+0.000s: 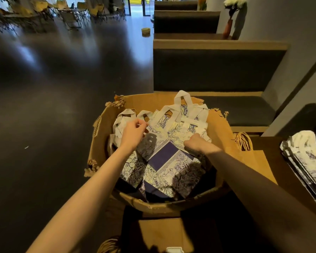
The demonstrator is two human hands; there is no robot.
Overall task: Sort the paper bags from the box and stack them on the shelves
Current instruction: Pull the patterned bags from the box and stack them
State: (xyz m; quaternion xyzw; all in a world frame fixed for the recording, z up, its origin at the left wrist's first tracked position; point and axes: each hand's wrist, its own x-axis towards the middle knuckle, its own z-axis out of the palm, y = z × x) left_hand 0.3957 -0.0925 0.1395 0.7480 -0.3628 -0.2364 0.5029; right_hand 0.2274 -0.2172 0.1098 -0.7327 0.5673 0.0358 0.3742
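Reaching into the cardboard box (217,128) with both arms, we work among the paper bags (164,161), which lie flat in a loose pile inside it, printed in white and purple with a dark purple block on the topmost one. Their white handles (182,98) stick up toward the far edge of the box, some rising above its torn rim.

Our left hand (133,131) sits over the left side of the pile, fingers curled, with thumb and fingertips pinching at a white handle near the box's far left corner. Our right hand (194,143) rests on the right side of the pile, fingers bent down over the edge of the top bag; it seems to grip that bag, though the fingertips are hidden beneath the paper.

The box stands on the dark floor (53,106), its rim ragged and bent along the left and near edges. Just right of the box, a brown paper bag (259,161) with twisted yellow cord handles lies flat. Farther right, at the picture's right edge, a stack of printed bags (306,156) of the same white and purple pattern rests on a dark surface.

Beyond the box, dark shelves (217,70) with pale wooden edges step upward along the wall. A vase of white flowers (232,19) stands on one of the upper ones.
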